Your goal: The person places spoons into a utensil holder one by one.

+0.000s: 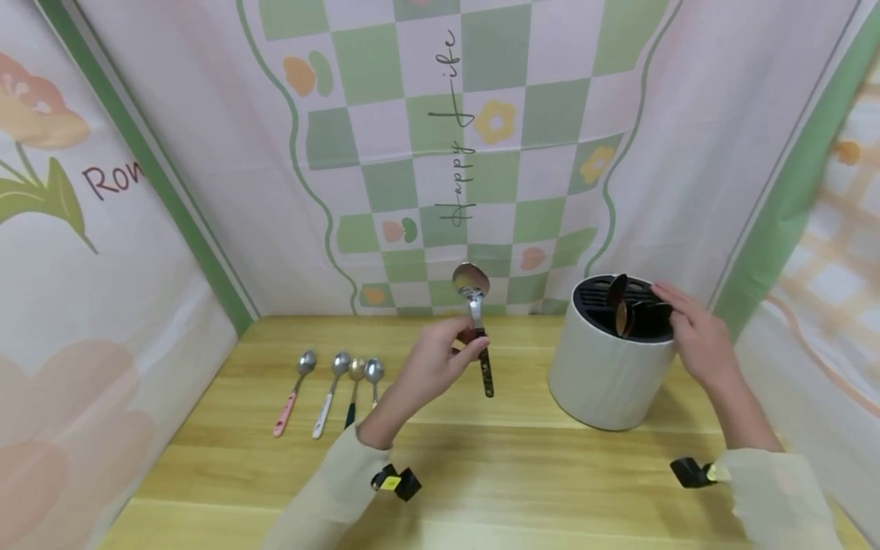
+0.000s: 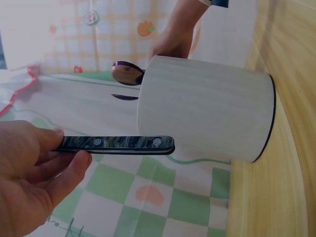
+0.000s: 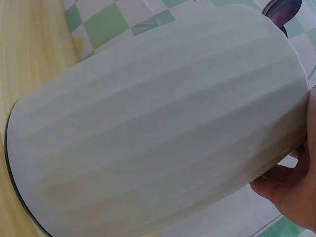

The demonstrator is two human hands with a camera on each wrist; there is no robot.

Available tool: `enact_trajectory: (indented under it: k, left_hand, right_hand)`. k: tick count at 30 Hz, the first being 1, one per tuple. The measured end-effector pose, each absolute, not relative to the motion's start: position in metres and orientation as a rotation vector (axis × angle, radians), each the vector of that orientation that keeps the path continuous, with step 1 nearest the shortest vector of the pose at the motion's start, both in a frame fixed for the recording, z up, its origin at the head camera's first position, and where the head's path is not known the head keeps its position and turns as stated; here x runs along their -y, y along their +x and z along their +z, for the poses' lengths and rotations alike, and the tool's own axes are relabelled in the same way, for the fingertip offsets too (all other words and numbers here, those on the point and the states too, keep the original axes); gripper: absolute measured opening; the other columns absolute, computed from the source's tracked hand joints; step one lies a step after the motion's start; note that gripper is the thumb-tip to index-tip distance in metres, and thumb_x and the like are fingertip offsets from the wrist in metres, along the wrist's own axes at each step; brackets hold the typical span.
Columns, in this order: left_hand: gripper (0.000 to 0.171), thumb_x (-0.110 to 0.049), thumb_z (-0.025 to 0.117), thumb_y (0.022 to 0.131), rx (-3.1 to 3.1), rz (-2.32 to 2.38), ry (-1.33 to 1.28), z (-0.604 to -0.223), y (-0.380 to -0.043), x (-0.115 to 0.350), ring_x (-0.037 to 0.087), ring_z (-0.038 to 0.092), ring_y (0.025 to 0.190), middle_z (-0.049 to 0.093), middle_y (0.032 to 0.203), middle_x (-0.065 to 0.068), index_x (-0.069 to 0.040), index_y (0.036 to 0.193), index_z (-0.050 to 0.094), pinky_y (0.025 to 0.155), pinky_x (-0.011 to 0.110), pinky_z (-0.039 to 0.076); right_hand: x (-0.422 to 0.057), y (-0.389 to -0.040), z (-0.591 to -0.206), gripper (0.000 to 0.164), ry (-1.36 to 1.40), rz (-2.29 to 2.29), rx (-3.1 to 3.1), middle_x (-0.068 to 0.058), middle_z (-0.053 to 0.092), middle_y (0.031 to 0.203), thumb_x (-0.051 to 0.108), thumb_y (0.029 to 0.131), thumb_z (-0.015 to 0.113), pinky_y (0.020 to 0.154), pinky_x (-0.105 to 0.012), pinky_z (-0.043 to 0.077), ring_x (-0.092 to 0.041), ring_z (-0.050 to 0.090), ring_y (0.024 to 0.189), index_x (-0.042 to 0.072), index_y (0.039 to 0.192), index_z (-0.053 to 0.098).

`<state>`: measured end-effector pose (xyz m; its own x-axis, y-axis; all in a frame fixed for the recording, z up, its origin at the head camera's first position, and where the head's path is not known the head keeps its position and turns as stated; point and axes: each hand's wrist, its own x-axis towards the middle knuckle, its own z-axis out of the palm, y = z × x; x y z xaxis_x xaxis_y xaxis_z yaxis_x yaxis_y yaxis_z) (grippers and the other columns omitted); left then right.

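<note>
My left hand (image 1: 438,353) pinches a metal spoon (image 1: 486,367) by its dark marbled handle, between thumb and fingers. The spoon is held above the table, bowl up and handle end down; the left wrist view shows the riveted handle (image 2: 123,143) close by. To its right stands a white ribbed utensil holder (image 1: 605,389) with a black slotted top. Two dark utensils stick out of it, one a spoon with a coppery bowl (image 1: 622,318). My right hand (image 1: 704,340) grips the holder at its right rim, its fingers bent against the side in the right wrist view.
Several spoons lie in a row at the left of the wooden table (image 1: 481,466): a pink-handled one (image 1: 285,415), a white-handled one (image 1: 323,416), a dark green-handled one (image 1: 351,412) and one partly behind my left arm. Patterned cloth (image 1: 371,145) hangs behind and at both sides.
</note>
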<state>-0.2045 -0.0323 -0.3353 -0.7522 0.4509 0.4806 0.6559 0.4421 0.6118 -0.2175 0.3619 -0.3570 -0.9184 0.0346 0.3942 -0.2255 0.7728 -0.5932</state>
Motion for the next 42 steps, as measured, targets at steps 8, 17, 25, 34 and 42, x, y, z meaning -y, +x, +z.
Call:
enact_trajectory:
  k: [8, 17, 25, 34, 42]
  left_hand:
    - [0.014, -0.019, 0.065, 0.097, 2.372, -1.144, -1.037, -0.323, -0.215, 0.010, 0.013, 0.072, 0.077, 0.073, 0.088, 0.007, -0.005, 0.098, 0.069, 0.066, 0.009, 0.054]
    - [0.011, -0.018, 0.067, 0.095, 2.321, -1.188, -1.058, -0.307, -0.230, -0.017, 0.009, 0.071, 0.077, 0.073, 0.087, 0.005, -0.007, 0.097, 0.066, 0.067, 0.010, 0.053]
    - [0.013, -0.019, 0.065, 0.095, 2.295, -1.180, -1.071, -0.293, -0.243, -0.041, 0.011, 0.073, 0.085, 0.071, 0.085, 0.004, -0.009, 0.090, 0.062, 0.066, 0.010, 0.051]
    - [0.012, -0.018, 0.063, 0.097, 2.235, -1.186, -1.102, -0.276, -0.251, -0.066, 0.010, 0.071, 0.082, 0.064, 0.085, 0.004, -0.006, 0.092, 0.063, 0.068, 0.007, 0.050]
    - [0.018, -0.019, 0.063, 0.097, 2.243, -1.244, -1.112, -0.268, -0.256, -0.082, 0.008, 0.072, 0.081, 0.066, 0.079, 0.000, -0.008, 0.084, 0.057, 0.066, 0.006, 0.050]
  right_hand:
    - [-0.362, -0.218, -0.355, 0.051, 0.146, 0.926, 2.579, -0.021, 0.031, 0.160, 0.014, 0.105, 0.022, 0.092, -0.058, 0.031, -0.047, 0.041, 0.125, 0.007, 0.151, 0.039]
    - [-0.361, -0.216, -0.354, 0.051, 0.147, 0.917, 2.578, -0.023, 0.032, 0.159, 0.014, 0.104, 0.021, 0.090, -0.059, 0.033, -0.048, 0.041, 0.118, 0.004, 0.151, 0.039]
    - [-0.361, -0.215, -0.354, 0.051, 0.147, 0.912, 2.577, -0.022, 0.033, 0.159, 0.015, 0.105, 0.022, 0.090, -0.054, 0.033, -0.046, 0.042, 0.118, 0.004, 0.150, 0.040]
    - [-0.358, -0.215, -0.351, 0.051, 0.148, 0.935, 2.577, -0.020, 0.033, 0.159, 0.017, 0.105, 0.021, 0.094, -0.055, 0.030, -0.046, 0.040, 0.130, 0.005, 0.151, 0.041]
    - [-0.359, -0.215, -0.354, 0.051, 0.142, 0.944, 2.580, -0.020, 0.033, 0.159, 0.016, 0.104, 0.021, 0.095, -0.059, 0.032, -0.049, 0.040, 0.131, 0.005, 0.150, 0.041]
